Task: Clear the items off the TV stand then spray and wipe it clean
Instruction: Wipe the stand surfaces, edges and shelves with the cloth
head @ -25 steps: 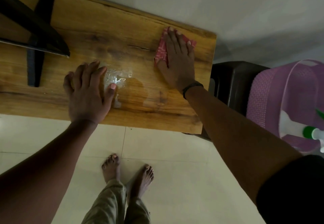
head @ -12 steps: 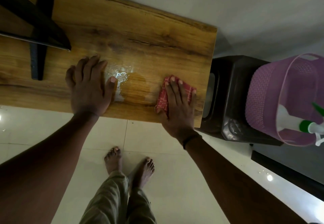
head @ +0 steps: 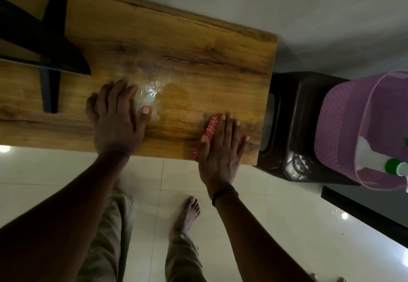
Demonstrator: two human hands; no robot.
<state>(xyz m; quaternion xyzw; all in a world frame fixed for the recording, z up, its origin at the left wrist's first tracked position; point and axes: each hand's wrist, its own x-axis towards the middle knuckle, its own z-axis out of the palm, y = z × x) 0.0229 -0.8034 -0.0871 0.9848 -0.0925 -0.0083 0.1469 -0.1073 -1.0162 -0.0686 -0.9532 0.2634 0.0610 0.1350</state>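
Pressing the red cloth (head: 210,127) flat under the straight-fingered right hand (head: 220,151), now at the near edge of the TV stand (head: 198,45) after pulling back from its far edge a second ago; bracing with the left hand (head: 117,124) spread flat, holding nothing, beside the wet patch (head: 152,94); probably still needing strokes leftward over that glistening unwiped puddle

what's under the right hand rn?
A red cloth, pressed flat by the right hand on the wooden TV stand near its front edge. Only the cloth's edges show; the hand covers the rest.
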